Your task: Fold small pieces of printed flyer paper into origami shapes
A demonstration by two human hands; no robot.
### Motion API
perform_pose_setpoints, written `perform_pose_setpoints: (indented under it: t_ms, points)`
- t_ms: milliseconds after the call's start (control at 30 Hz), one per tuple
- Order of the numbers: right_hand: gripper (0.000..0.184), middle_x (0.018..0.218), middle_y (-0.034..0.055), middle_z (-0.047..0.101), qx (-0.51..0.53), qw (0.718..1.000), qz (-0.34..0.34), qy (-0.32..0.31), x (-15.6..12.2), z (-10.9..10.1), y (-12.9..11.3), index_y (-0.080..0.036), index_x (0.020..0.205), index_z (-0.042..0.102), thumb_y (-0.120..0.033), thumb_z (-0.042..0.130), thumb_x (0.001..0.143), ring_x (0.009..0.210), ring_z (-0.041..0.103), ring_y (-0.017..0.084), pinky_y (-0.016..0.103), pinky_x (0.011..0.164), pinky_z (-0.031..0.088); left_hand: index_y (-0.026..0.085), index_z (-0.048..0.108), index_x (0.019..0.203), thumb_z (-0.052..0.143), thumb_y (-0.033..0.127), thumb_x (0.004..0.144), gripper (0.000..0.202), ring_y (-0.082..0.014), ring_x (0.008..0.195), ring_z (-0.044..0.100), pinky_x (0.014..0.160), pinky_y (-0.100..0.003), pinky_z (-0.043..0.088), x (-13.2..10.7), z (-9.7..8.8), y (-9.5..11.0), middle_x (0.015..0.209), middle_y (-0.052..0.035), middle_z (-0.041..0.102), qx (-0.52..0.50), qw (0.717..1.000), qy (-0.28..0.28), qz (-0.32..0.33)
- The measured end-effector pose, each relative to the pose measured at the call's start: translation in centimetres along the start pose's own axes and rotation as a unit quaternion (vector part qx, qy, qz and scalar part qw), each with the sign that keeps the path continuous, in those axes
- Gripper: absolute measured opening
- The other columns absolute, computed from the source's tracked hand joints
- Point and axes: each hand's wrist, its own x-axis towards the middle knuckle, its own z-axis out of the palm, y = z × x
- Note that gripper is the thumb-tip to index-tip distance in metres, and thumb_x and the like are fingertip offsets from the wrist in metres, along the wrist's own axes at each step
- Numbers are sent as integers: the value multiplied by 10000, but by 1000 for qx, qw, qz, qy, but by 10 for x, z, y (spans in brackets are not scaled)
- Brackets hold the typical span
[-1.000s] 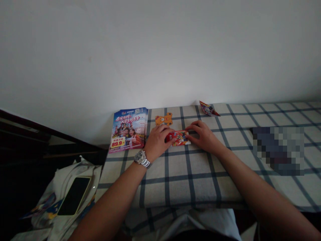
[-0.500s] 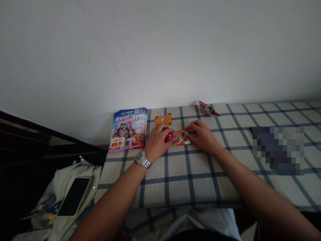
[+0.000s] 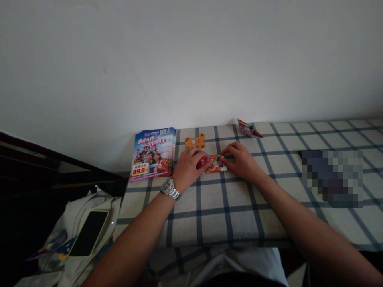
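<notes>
A small folded flyer (image 3: pixel 214 164), red and white with printed figures, lies on the checked cloth between my hands. My left hand (image 3: pixel 190 165), with a metal watch at the wrist, grips its left end, thumb across the top. At the other end, my right hand (image 3: pixel 239 159) pinches the edge between thumb and fingers. Part of the flyer is hidden under my left fingers. To the left of that hand is a stack of printed flyers (image 3: pixel 154 155). Just behind it sits an orange bear-shaped picture (image 3: pixel 195 141).
Near the wall stands a folded printed paper piece (image 3: pixel 249 129). A blurred-out dark item (image 3: pixel 329 179) lies on the right of the checked cloth (image 3: pixel 209 223). Down at the left, a phone (image 3: pixel 89 233) rests on white bags (image 3: pixel 72 211), below the table's edge.
Almost nothing differs. Both hands keep their hold on the folded flyer in the same place, and the view has shifted very slightly.
</notes>
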Motion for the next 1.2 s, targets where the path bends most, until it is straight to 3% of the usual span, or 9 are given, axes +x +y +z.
perform_pose_setpoints:
  t_ms: [333,1200]
  points:
    - [109,1065,89,610,-1,1000,-2,-1,1,-1,0,-240,1029,705,-279,684,930,1033,631,279,468,949,539,247,709,1087,761,312,911,194,-269,1099,600,972,-446,505,1,0,1,1127,-58,636,-3,1000,-2,-5]
    - [134,1095,92,608,-7,1000,-4,-8,0,0,-1,-244,1060,700,-256,686,927,1046,624,285,481,958,539,226,627,1215,784,443,878,430,-303,1075,585,952,-473,497,-2,0,0,1185,-90,623,36,998,25,-53]
